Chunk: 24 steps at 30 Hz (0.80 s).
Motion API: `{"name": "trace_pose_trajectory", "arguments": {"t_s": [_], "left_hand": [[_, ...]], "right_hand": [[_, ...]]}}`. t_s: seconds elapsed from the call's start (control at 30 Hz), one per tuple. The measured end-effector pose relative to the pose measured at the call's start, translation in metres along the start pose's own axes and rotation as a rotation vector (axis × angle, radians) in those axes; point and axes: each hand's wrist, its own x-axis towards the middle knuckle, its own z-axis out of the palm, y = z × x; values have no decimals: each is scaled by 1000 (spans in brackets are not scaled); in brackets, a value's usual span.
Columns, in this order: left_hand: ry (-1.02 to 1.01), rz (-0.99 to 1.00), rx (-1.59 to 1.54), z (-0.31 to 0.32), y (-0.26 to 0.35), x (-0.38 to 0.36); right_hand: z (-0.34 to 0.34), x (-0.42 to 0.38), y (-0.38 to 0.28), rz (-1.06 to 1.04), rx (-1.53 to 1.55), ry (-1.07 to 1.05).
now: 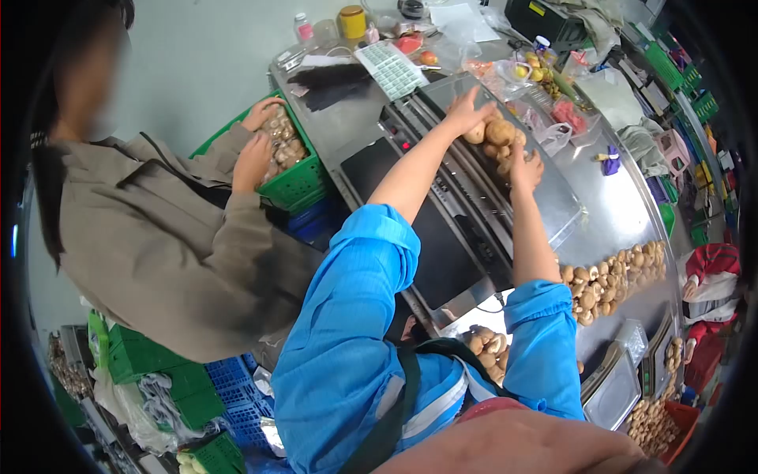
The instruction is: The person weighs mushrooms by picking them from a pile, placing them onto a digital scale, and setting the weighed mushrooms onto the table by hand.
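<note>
A cluster of brown-capped mushrooms [499,134] sits between my two hands above the dark top of a wrapping machine [450,118]. My left hand [469,112] grips the far left side of the cluster, its fingers curved over the edge. On the near right side, my right hand [526,169] holds the cluster with thumb and fingers. Whether a tray lies under the mushrooms is hidden. Loose mushrooms [604,284] are heaped on the metal table [624,209] to the right, and more mushrooms [488,351] lie close to my body.
At left, a co-worker in a grey-brown jacket [166,253] has both hands in a green crate [296,186] of wrapped mushrooms. A scale [614,399] stands at lower right. Bags, fruit and a yellow jar [352,21] crowd the back. Blue crates [237,395] are stacked at lower left.
</note>
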Motion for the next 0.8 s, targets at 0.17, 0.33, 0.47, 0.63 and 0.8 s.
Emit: {"name": "trace_pose_trajectory", "arguments": {"t_s": [0.17,0.33,0.47,0.63,0.8], "left_hand": [[44,-96,-304,-71,0,0],[51,-67,-369,-117,-70,-1],[-28,-127,-320,-140,-96,5],[-284,8,-128,-148,-84,17],[-372,93,24,-150,-64,36]], "right_hand": [[-15,25,46,-150,104,-29],[-81,-23,47,-353,69,-7],[-107,-72,43,-317,48,-151],[-124,-96,38,-366,-121,-134],[-129,-83,37,-313,-67,-155]]}}
